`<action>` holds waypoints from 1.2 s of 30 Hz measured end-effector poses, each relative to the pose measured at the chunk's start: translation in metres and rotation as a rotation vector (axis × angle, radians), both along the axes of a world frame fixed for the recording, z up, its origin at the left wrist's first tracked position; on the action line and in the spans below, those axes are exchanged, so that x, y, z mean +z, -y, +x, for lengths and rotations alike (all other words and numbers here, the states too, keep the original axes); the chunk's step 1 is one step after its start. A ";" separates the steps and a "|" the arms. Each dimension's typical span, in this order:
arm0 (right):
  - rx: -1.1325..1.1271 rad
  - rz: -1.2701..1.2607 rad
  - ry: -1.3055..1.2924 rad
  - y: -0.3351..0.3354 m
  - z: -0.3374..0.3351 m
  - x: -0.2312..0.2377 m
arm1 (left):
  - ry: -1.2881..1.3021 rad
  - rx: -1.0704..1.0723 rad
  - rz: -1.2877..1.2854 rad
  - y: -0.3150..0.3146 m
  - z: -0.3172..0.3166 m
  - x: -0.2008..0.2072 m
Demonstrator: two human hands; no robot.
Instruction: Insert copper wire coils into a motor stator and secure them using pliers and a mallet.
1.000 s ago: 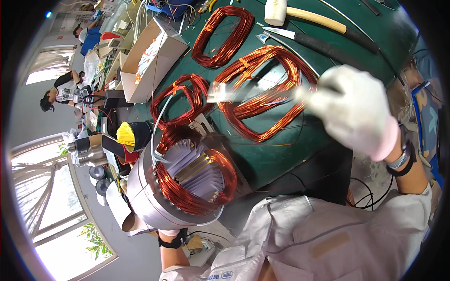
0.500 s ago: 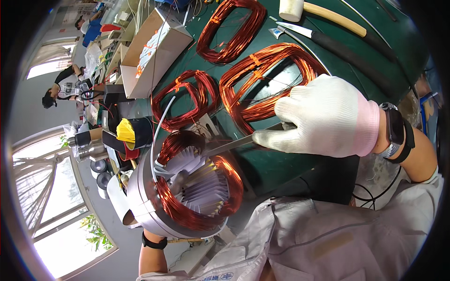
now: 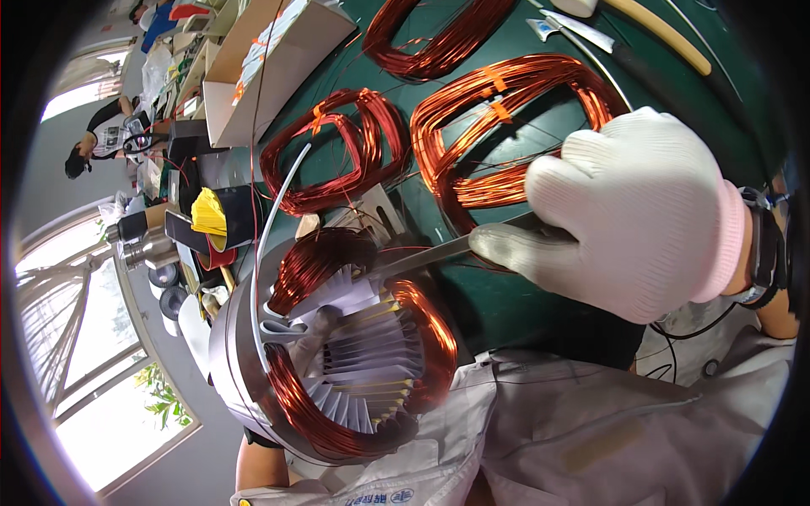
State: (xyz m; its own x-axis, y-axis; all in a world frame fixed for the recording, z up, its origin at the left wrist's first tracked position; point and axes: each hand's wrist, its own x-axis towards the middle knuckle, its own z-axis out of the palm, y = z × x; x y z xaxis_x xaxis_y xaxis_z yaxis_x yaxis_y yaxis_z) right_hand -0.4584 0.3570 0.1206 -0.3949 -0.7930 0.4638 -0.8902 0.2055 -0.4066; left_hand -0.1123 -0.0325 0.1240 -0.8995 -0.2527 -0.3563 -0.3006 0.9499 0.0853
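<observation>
My right hand, in a white knit glove, grips a flat metal strip-like tool. The tool's far end reaches the upper rim of a motor stator, among white slot papers. Copper windings bulge round the stator's opening, and a white sleeve tube rises from its left side. Inside the bore, gloved fingers of my left hand show in part against the papers. The rest of that hand is hidden by the stator, so its grip cannot be made out.
Several copper wire coils tied with orange tape lie on the green table. Beyond them are a mallet and black-handled tools. A cardboard box stands at upper left, near a black holder with yellow strips. Another person is farther off.
My right hand appears farther right and lower, still gripping the tool at the stator's rim. The stator looks nearer and tipped slightly left; the whole view has shifted a little.
</observation>
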 end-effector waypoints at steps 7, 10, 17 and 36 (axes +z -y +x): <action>0.389 0.022 -0.041 0.052 0.005 -0.019 | -0.023 0.104 0.000 -0.002 0.034 -0.001; 0.443 -0.080 -0.085 0.070 -0.002 -0.029 | -0.032 0.149 0.000 -0.004 0.047 0.000; 0.497 0.015 -0.139 0.082 0.011 -0.028 | -0.064 0.191 0.070 -0.002 0.062 -0.017; 0.359 0.131 -0.036 0.028 0.030 0.003 | -0.414 0.129 0.147 -0.014 0.049 -0.025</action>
State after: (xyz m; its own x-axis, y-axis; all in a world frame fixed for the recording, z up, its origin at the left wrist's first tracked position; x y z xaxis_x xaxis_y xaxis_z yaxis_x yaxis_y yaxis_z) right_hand -0.4286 0.3292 0.1234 -0.0667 -0.9315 0.3576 -0.9283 -0.0735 -0.3646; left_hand -0.0631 -0.0183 0.0985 -0.9382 -0.3458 -0.0139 -0.3280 0.8758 0.3541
